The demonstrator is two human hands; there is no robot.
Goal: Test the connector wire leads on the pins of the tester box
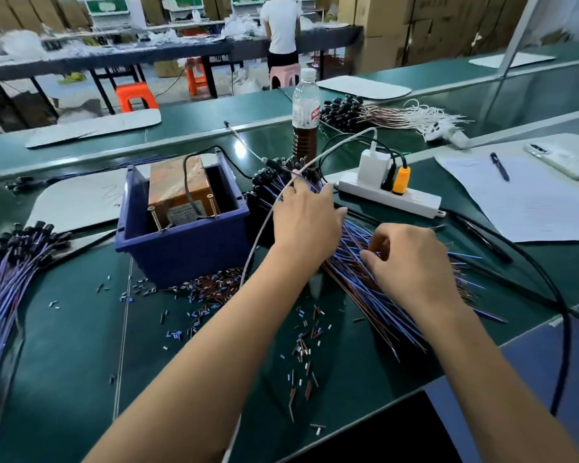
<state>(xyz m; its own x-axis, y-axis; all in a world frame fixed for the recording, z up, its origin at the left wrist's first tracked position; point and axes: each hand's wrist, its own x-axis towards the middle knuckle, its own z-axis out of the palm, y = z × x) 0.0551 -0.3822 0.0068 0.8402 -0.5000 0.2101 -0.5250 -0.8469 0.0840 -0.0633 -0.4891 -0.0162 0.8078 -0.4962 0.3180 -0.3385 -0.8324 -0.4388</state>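
Both hands (306, 215) reach into wire leads (358, 279).

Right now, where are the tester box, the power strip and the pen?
tester box (176, 192), head view: its orange-brown top face.
power strip (411, 199), head view: its bare white top.
pen (499, 167), head view: middle of its dark barrel.

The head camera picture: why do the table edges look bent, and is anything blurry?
Head view: a wide-angle lens bows the green table edges; the far background and corners look soft, the hands sharper, left hand and right hand on the wire pile.
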